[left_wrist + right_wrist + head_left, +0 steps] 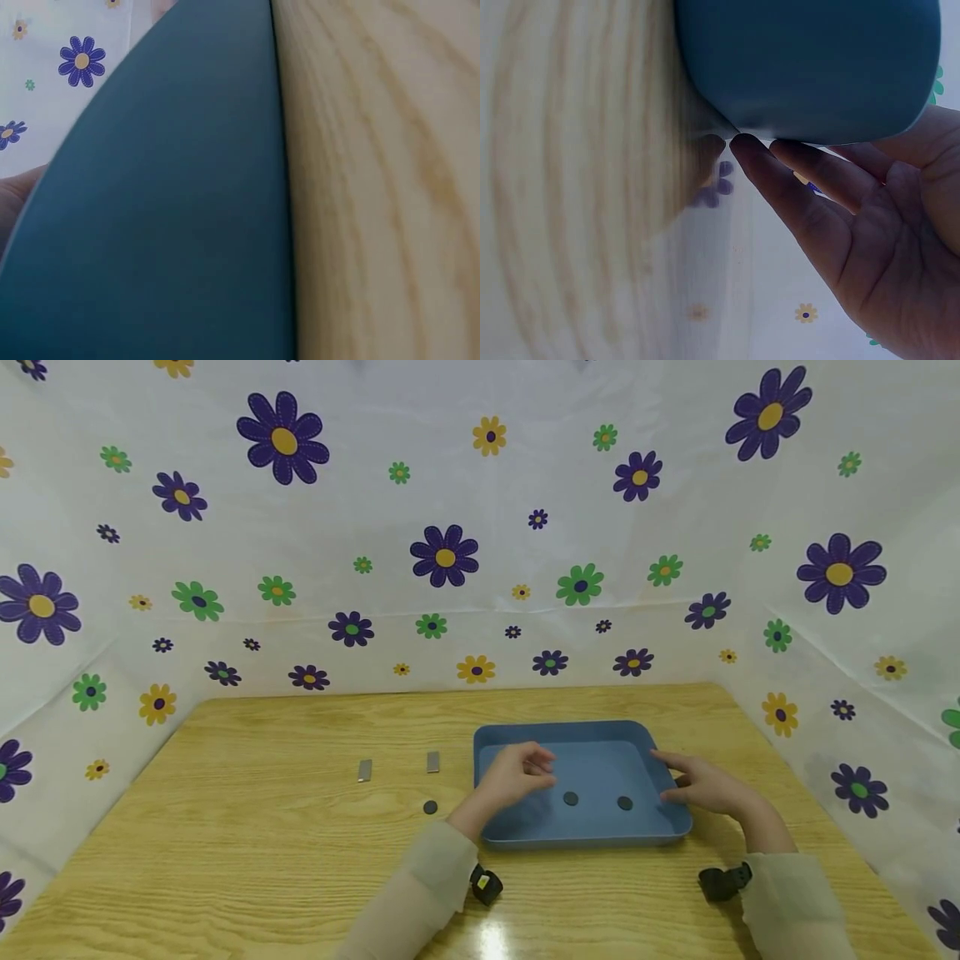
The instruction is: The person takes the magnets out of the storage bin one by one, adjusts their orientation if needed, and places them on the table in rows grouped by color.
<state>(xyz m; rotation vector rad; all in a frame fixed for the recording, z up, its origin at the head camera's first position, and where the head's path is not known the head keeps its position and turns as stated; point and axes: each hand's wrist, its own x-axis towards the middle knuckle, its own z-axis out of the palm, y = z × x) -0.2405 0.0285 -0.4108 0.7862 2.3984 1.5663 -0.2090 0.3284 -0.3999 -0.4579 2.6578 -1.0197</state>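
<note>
A blue rectangular tray (pixel 600 768) stands on the wooden table, with two small dark round discs (pixel 571 798) on its floor. My right hand (pixel 708 785) holds the tray's right side, thumb over the rim; in the right wrist view its fingers (pixel 795 195) touch the outer wall. My left hand (pixel 517 772) is above the left part of the tray, fingers loosely bent and apart from the thumb. Nothing shows between them. In the left wrist view the tray's outer wall (pixel 165 187) covers most of that hand.
Left of the tray lie another dark disc (pixel 430 807) and two small grey rectangular pieces, one nearer the tray (pixel 432 762) and one farther left. A white flowered cloth (pixel 442 485) surrounds the table (pixel 247 827) at the back and sides.
</note>
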